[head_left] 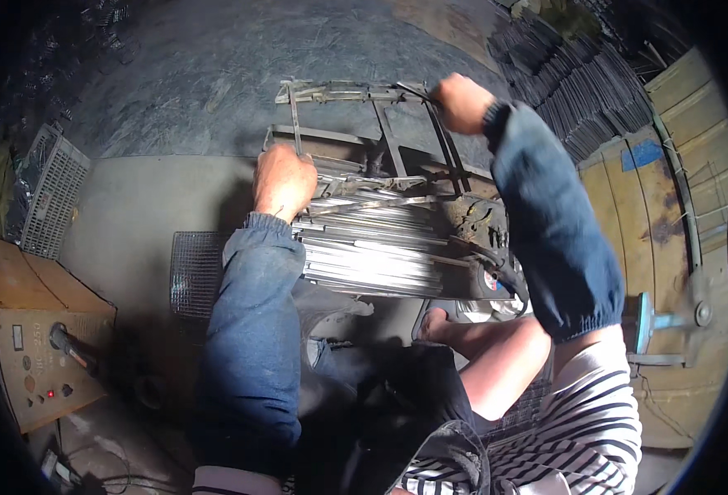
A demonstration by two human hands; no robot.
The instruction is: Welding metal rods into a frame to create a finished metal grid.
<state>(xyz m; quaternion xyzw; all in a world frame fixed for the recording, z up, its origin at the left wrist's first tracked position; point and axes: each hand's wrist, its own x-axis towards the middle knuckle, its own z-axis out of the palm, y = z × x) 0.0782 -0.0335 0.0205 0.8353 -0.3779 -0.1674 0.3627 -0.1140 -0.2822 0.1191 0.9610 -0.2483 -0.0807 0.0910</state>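
Past the shiny rods (364, 262), the person's left hand (285, 181) grips a thin bar (295, 120) — the right hand (463, 103), a dark bar (418, 92).

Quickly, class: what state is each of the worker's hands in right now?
Left hand: closed, holding the near end of a thin metal bar.
Right hand: closed, holding a dark metal strip.

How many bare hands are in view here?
2: the left hand, closed at the left side of the metal frame, and the right hand, at its far right corner. No other hand shows.
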